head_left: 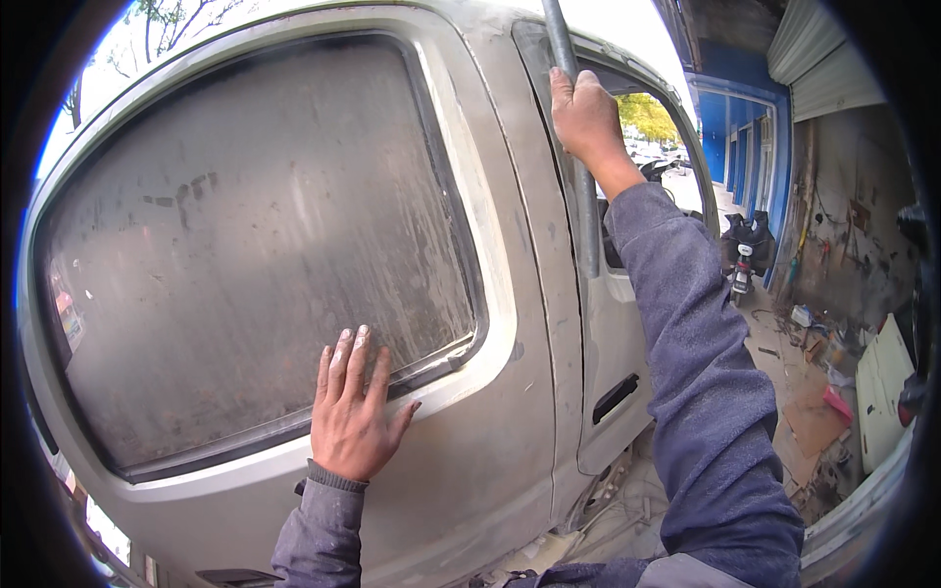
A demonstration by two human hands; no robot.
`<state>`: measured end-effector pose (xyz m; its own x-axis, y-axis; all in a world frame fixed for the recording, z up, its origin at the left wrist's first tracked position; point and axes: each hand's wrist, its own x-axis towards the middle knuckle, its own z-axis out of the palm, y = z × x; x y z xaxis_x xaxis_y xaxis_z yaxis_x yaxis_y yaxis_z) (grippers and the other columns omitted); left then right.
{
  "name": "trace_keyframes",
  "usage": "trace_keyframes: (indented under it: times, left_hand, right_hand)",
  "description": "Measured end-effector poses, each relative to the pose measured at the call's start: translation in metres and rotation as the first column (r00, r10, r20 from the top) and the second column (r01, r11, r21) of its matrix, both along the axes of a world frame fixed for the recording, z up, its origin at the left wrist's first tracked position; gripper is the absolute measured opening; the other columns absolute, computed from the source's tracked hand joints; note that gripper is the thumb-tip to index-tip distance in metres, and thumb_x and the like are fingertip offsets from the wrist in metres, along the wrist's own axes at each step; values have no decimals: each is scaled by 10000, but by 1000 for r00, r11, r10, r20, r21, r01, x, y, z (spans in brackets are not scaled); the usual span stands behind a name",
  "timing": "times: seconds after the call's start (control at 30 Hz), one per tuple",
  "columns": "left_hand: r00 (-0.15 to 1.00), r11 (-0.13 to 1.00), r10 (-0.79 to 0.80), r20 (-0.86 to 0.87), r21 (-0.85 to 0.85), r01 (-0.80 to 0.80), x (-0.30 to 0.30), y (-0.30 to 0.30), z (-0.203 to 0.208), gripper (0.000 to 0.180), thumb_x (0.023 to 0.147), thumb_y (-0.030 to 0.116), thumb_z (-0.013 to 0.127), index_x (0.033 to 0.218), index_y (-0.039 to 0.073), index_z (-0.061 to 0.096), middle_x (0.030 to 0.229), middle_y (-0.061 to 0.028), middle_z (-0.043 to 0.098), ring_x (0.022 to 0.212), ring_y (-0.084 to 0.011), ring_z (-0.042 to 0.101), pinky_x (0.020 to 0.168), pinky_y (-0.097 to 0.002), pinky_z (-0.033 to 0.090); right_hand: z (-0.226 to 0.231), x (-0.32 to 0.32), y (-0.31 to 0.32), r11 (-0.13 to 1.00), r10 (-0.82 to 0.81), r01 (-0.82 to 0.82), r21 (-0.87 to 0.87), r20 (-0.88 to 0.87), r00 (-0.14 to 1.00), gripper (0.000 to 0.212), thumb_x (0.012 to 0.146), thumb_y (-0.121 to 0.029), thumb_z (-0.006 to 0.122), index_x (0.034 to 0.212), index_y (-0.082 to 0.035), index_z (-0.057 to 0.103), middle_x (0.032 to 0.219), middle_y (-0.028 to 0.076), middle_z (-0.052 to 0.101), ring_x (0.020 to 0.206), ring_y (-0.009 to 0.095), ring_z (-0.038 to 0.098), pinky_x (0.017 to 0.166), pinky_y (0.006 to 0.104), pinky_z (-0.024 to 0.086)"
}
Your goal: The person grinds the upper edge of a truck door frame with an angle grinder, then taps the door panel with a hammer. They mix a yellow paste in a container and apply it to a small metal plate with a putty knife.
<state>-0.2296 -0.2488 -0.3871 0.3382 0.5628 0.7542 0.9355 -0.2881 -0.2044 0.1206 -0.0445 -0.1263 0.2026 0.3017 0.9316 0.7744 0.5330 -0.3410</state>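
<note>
A light grey vehicle body [461, 470], dull and smudged, fills most of the head view. Set into its side is a large dusty window [255, 235] with a black rubber seal. My left hand [353, 416] lies flat with fingers spread across the window's lower edge, fingertips on the glass and palm over the seal and frame. Higher up on the right, my right hand [591, 116] is wrapped round a grey metal pipe [588, 230]. The pipe runs roughly upright in front of the door pillar; its upper end passes out of view.
A door with a black handle [616, 398] and an open-looking window lies right of the seam. Further right are a parked two-wheeler [743, 260], a rolled-up shutter [833, 59], a cardboard piece [816, 416] among floor litter, and a pale loose panel [882, 392] leaning upright.
</note>
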Motion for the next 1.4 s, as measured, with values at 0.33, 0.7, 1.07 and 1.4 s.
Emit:
trace_keyframes:
  times: [0.33, 0.7, 1.07, 1.4]
  left_hand:
    - [999, 1000, -24, 22, -6, 24, 1, -1, 1, 786, 877, 358, 890, 1523, 6, 612, 1712, -201, 433, 1623, -428, 350, 1324, -619, 309]
    - [999, 998, -40, 33, -40, 41, 0, -1, 0, 787, 874, 356, 886, 1525, 10, 609, 1732, -202, 404, 1635, -428, 323, 1344, -617, 268]
    - [999, 999, -41, 15, -30, 42, -1, 0, 1, 777, 876, 371, 874, 1510, 3, 618, 1712, -207, 430, 1627, -429, 338, 1350, -607, 259]
    - [1000, 1000, -30, -8, -5, 30, -3, 1, 2, 746, 883, 396, 861, 1490, 23, 640, 1680, -210, 470, 1608, -413, 378, 1348, -587, 274]
  right_hand:
    - [-6, 8, 5, 988, -51, 57, -147, 41, 998, 567, 1139, -465, 549, 1168, 98, 619, 1034, 405, 741, 1036, 566, 741, 942, 602, 590]
    - [1, 1, 5, 979, -120, 133, -153, 94, 988, 557, 1137, -459, 555, 1148, 93, 633, 942, 342, 767, 829, 458, 793, 828, 550, 626]
    - [0, -15, -2, 974, -155, 161, -160, 46, 987, 518, 1138, -419, 557, 1147, 94, 628, 1000, 352, 765, 900, 477, 783, 858, 560, 619]
    - [29, -7, 12, 989, -149, 148, -25, -62, 987, 519, 1133, -416, 553, 1209, 91, 640, 1111, 372, 759, 1085, 526, 753, 976, 576, 587]
